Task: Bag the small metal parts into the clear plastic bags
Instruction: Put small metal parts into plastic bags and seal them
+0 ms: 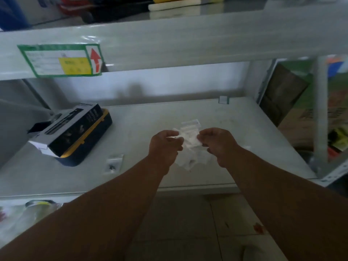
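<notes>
Both my hands are raised over the white shelf surface (235, 129), pinching one small clear plastic bag (190, 137) between them. My left hand (164, 146) grips its left edge and my right hand (219, 145) grips its right edge. Several more clear bags (190, 160) lie in a loose pile on the shelf just under my hands. A separate small bag (113, 163) with a dark metal part inside lies to the left of my left forearm. Blur keeps me from seeing a metal part in the held bag.
A dark box (69, 129) rests on a yellow-and-black case (90, 147) at the left of the shelf. A shelf beam with a green-bordered label (60, 60) runs overhead. A metal upright (320, 117) stands at the right, with cardboard boxes (301, 119) behind it.
</notes>
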